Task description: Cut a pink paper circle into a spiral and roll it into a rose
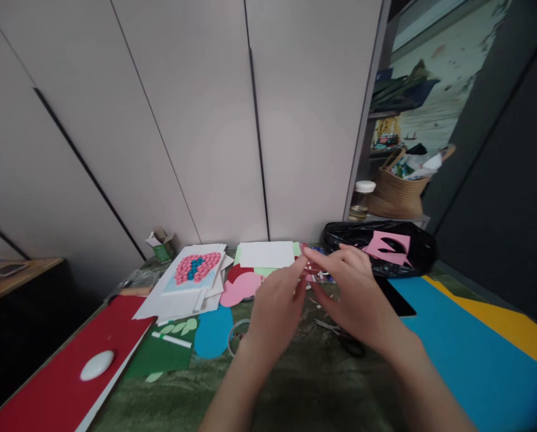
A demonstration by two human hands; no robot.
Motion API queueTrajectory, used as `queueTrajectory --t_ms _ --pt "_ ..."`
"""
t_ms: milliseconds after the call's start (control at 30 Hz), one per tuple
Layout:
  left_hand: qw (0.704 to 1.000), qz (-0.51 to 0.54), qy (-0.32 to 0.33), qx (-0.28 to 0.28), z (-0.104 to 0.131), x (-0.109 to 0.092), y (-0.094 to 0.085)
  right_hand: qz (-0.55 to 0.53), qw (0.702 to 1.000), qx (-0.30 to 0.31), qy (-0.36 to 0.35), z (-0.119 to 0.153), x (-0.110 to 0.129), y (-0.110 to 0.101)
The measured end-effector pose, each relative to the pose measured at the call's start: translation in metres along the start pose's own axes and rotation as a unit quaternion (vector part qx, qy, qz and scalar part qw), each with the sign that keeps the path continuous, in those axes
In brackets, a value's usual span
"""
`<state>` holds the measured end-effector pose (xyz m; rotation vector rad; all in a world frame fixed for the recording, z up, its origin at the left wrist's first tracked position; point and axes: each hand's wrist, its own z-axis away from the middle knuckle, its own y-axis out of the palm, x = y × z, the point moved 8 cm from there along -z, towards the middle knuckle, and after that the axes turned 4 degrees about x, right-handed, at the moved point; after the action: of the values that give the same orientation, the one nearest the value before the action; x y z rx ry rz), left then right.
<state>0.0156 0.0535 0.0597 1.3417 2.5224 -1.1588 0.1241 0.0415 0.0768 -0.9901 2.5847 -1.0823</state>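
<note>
Blue paper [461,342] lies at four o'clock from our hands, scissors [348,341] at five. Our left hand [278,306] and right hand [356,300] meet, fingers pinching a small item [310,267], too blurred to identify.

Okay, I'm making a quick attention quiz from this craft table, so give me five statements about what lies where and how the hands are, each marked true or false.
1. The scissors lie on the red sheet. False: they lie on the dark tabletop, near the right hand.
2. A smooth white oval object rests on the red sheet. True.
3. The left hand and right hand are far apart. False: their fingers come together above the table.
4. A pink paper with cut-out holes lies on the black plastic bag. True.
5. The white pen lies on the large blue sheet. False: it lies on the green sheet.
</note>
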Motion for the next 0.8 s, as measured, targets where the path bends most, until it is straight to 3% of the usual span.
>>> queueTrajectory --t_ms 100,233,367,500,667,800 --pt "0.999 -0.026 0.035 -0.026 0.003 -0.006 -0.001 0.025 1.0 -0.014 0.001 0.001 0.002 -0.002" --pt "0.996 0.089 -0.019 -0.022 0.001 0.001 -0.006 -0.033 0.999 -0.039 0.01 0.002 0.0 -0.008" --pt "0.951 0.303 -0.064 -0.013 -0.002 0.01 -0.007 -0.145 0.987 -0.075 0.015 0.003 -0.004 -0.017" --pt "0.896 0.433 -0.095 0.006 -0.004 0.015 0.0 -0.239 0.968 -0.077 0.026 0.004 -0.007 -0.017" --pt "0.863 0.488 -0.126 0.027 -0.005 0.017 0.007 -0.301 0.949 -0.088 0.037 0.005 -0.012 -0.014" --pt "0.862 0.49 -0.131 0.013 -0.005 0.02 0.007 -0.269 0.958 -0.09 0.028 0.005 -0.011 -0.016"
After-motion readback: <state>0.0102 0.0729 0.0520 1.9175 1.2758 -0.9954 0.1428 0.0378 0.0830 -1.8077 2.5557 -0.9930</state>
